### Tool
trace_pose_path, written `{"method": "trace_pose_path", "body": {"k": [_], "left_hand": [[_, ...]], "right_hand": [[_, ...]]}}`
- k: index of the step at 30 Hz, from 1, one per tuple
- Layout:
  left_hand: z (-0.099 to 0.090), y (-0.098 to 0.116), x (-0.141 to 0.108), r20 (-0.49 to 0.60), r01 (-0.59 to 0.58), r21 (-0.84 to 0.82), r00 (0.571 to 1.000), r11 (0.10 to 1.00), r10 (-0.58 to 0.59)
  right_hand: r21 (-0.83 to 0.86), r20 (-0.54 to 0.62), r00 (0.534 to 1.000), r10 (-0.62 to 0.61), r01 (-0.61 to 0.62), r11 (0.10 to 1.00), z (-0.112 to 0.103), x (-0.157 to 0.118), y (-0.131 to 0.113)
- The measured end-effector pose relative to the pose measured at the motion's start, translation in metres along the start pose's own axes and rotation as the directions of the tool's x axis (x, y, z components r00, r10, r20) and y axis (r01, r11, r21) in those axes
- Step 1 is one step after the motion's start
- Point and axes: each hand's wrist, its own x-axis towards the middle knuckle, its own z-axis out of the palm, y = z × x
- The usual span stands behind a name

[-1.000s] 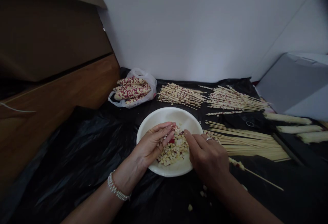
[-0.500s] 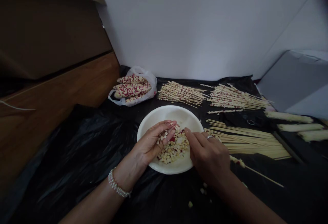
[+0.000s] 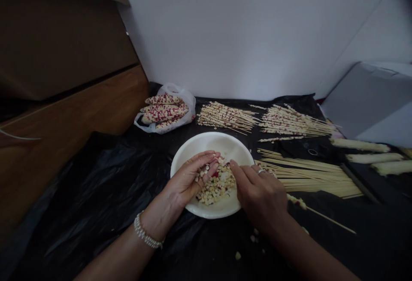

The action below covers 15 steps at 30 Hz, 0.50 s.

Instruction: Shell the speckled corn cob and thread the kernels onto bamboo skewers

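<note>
Your left hand (image 3: 186, 182) has uncurled slightly since a second ago, so the loose kernels (image 3: 202, 172) in its palm show more plainly; your right hand (image 3: 262, 195) has barely moved. Around you, a plastic bag (image 3: 189, 107) of red-and-cream corn ears (image 3: 165, 111) lies beyond the bowl, to its left. Right of it are a first bundle of loaded skewers (image 3: 220, 115) and a second bundle (image 3: 283, 121). Nearer, bare skewers (image 3: 315, 179) lie in a sheaf, their left ends partly hidden by your right hand; stripped cobs (image 3: 375, 158) sit at far right. Stray kernels (image 3: 238, 255) dot the near side.

Everything rests on black plastic sheeting (image 3: 80, 195), with a pale wall (image 3: 225, 36) behind, a wooden panel (image 3: 86, 101) at left and a grey-white box (image 3: 367, 105) at right.

The white bowl (image 3: 199, 143), holding a kernel heap (image 3: 214, 193), is beneath your fingertips. Your left fingers are loosely cupped around the loose kernels. Your right fingers are curled around a part-loaded skewer (image 3: 328, 218), its bare end pointing toward lower right; its tip is hard to make out.
</note>
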Motion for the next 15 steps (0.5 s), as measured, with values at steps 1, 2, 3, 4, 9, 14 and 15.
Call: {"method": "trace_pose_path", "body": {"k": [1,2,3,4,9,14,15], "left_hand": [[0.0006,0.0005,-0.0003,-0.013,0.007,-0.015,1.0,1.0,-0.007],[0.0012,0.001,-0.0006,-0.022,0.014,-0.028,1.0,1.0,-0.014],[0.0017,0.0013,-0.0008,-0.026,0.016,-0.034,1.0,0.999,-0.017],[0.0021,0.0015,-0.0011,-0.025,0.017,-0.033,1.0,0.999,-0.018],[0.0006,0.0005,-0.0008,0.017,0.009,0.001,1.0,1.0,-0.009],[-0.0017,-0.0012,0.0004,0.039,0.009,0.006,0.999,1.0,-0.009],[-0.0016,-0.0016,0.0004,0.038,0.01,0.006,0.999,1.0,-0.01]], "right_hand": [[0.004,0.001,1.0,0.002,-0.002,1.0,0.0001,0.0,0.0],[0.008,-0.001,1.0,0.004,-0.004,1.0,0.0001,0.0,0.0001],[0.007,-0.003,1.0,0.007,-0.007,1.0,0.0003,-0.0001,0.0002],[0.002,-0.005,1.0,0.009,-0.009,1.0,0.0004,-0.0002,0.0003],[-0.006,0.004,1.0,0.01,-0.01,1.0,0.0002,-0.0012,0.0004],[-0.012,0.016,1.0,0.021,-0.021,1.0,0.0006,-0.0024,0.0],[-0.014,0.015,1.0,0.02,-0.02,1.0,0.001,-0.0025,-0.0001]]}}
